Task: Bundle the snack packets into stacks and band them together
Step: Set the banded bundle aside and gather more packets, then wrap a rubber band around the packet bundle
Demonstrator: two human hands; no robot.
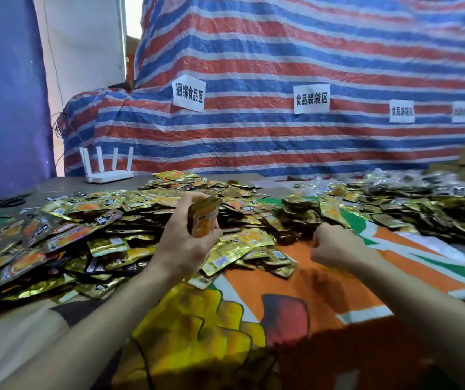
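Forearms point(85, 327), left hand point(182, 240) gripping packets point(203, 220), right hand point(335, 243) fisted

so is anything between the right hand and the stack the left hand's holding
Nothing visible: the gap from the right hand to the stack gripped in the left hand is open; loose packets lie below it.

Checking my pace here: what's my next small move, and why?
Likely bring the right hand over to band the stack: the left hand grips it upright with no band visible, and the right is curled nearby; whether it holds a band is unclear.
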